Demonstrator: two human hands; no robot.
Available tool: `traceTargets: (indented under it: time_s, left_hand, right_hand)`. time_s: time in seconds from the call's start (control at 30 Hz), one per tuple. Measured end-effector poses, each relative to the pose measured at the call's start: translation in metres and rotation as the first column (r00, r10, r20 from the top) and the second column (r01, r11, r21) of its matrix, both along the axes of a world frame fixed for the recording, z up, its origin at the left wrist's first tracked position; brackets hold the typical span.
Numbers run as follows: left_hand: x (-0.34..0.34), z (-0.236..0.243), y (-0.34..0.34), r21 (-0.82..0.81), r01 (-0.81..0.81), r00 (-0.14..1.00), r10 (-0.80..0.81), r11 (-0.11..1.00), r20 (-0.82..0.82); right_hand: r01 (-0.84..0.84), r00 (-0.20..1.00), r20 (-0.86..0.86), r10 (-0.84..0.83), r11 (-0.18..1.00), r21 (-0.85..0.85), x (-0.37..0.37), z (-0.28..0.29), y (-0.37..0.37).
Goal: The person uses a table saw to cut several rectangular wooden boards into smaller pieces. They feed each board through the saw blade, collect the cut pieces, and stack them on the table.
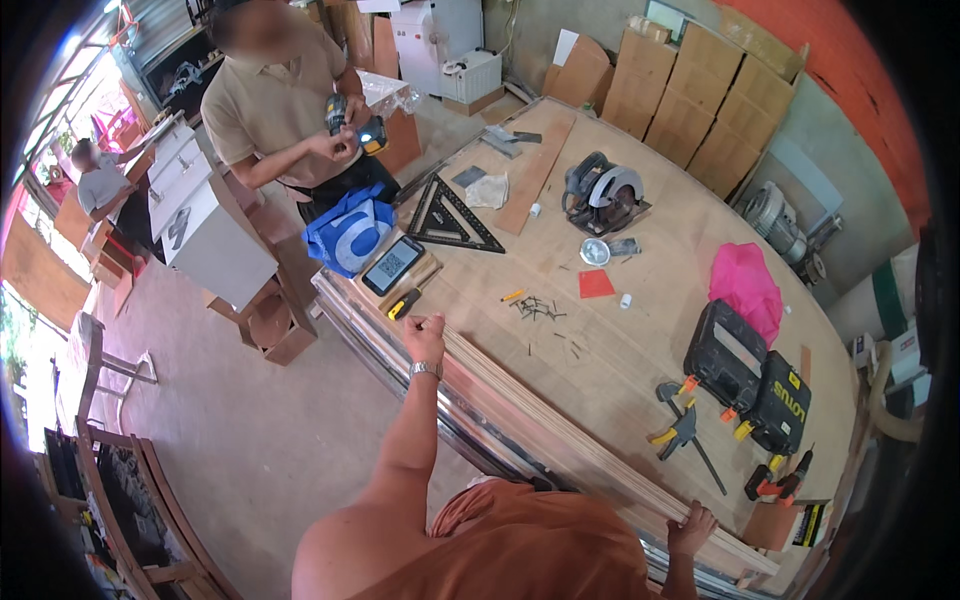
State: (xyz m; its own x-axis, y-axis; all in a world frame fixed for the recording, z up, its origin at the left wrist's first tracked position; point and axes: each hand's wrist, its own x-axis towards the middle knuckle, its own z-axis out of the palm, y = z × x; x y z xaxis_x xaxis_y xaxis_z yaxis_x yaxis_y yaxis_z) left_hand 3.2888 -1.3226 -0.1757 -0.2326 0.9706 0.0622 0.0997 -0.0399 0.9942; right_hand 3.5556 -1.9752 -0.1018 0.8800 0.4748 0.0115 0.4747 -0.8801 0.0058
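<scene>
My left hand (425, 340) is closed at the left end of the long thin wooden strips (560, 420) along the table's near edge. What its fingers hold, if anything, is hidden. Just beyond it lie a yellow and black utility knife (404, 304) and a phone (393, 265) with a square code on its screen. My right hand (692, 530) rests with fingers spread on the strips further right. Mid-table are a small pile of screws (540, 308), a yellow pencil stub (512, 295) and a red square (594, 284).
Across the plywood table (640, 370) are a black speed square (455, 220), a circular saw (605, 195), a clamp (682, 430), black tool cases (725, 352) and a drill (780, 480). A co-worker (275, 100) stands beyond the left corner with a drill, near a blue bag (350, 230).
</scene>
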Motion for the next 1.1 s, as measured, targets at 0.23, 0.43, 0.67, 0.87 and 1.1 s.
traceTargets:
  time_s: [0.23,0.43,0.67,0.87,1.1]
  left_hand:
    - [-0.003,-0.001,0.001,-0.017,-0.020,0.998,0.019,1.000,-0.063]
    - [-0.002,0.003,0.003,-0.064,-0.025,0.996,0.020,0.998,-0.084]
    - [-0.006,0.015,-0.040,0.019,-0.225,0.852,0.206,0.974,-0.482]
    - [-0.026,-0.006,-0.265,-0.651,0.014,0.671,-0.490,0.759,-0.557]
    - [-0.042,-0.024,-0.563,-0.953,0.162,0.057,-0.967,0.256,-0.249]
  right_hand:
    - [-0.054,0.998,-0.032,0.052,0.996,-0.072,0.003,0.007,-0.002]
    - [-0.303,0.947,-0.152,0.284,0.946,-0.120,0.026,0.021,-0.019]
    - [-0.527,0.843,-0.107,0.527,0.849,0.034,0.056,0.005,-0.045]
    - [-0.554,0.821,-0.112,0.560,0.829,0.082,0.058,0.003,-0.048]
    - [-0.599,0.782,-0.137,0.609,0.793,0.106,0.062,0.014,-0.046]
